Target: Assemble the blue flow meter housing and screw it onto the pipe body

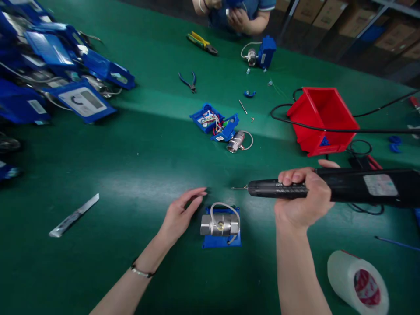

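Right hand's (pixel 306 194) fingers are wrapped round the power screwdriver (pixel 348 183), left hand's (pixel 179 214) loose and empty; valve unit (pixel 223 225) sits unheld toward the table's (pixel 141 175) near edge, so a slipping bit (pixel 239 188) could skid it.

A black-and-silver bracelet (pixel 141 272) circles the left wrist (pixel 149 260).

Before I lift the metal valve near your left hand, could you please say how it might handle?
The metal valve looks chunky, so it is probably heavy for its size. Its shiny surface may feel slippery. The thin, looped cable would likely flex.
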A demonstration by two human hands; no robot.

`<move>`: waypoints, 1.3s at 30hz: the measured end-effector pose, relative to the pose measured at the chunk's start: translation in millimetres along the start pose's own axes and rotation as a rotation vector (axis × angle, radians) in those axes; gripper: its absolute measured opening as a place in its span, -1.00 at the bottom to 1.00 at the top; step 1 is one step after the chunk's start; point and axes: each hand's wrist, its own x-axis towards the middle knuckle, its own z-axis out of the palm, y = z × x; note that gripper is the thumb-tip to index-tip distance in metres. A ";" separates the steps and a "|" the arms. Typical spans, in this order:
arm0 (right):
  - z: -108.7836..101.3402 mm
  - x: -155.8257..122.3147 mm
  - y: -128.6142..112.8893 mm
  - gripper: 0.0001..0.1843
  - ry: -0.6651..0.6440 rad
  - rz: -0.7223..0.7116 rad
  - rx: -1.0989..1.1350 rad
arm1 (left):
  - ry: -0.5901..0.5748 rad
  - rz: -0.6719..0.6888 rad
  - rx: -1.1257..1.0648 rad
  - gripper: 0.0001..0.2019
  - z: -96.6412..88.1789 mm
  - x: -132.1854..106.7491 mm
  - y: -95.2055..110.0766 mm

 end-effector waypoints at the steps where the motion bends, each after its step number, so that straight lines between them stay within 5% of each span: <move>1: 4.2 -1.5 -4.9 -0.72 -0.006 0.017 0.014 | -0.022 0.050 0.016 -0.72 3.5 8.1 4.7; 6: 19.6 -11.2 -17.0 -0.73 -0.047 0.064 0.054 | -0.123 0.236 0.078 -0.74 14.0 27.2 19.3; 13: 25.5 -19.5 -14.8 -0.74 -0.102 0.071 0.020 | -0.054 0.345 0.101 -0.90 14.2 23.2 12.8; 33: 28.0 -25.5 -8.7 -0.72 -0.136 0.109 0.008 | -0.013 0.623 0.529 -0.83 7.3 21.7 11.5; 39: 20.8 -18.7 -12.0 -0.72 -0.087 0.057 -0.030 | -0.012 0.445 0.470 -0.62 2.3 8.9 6.5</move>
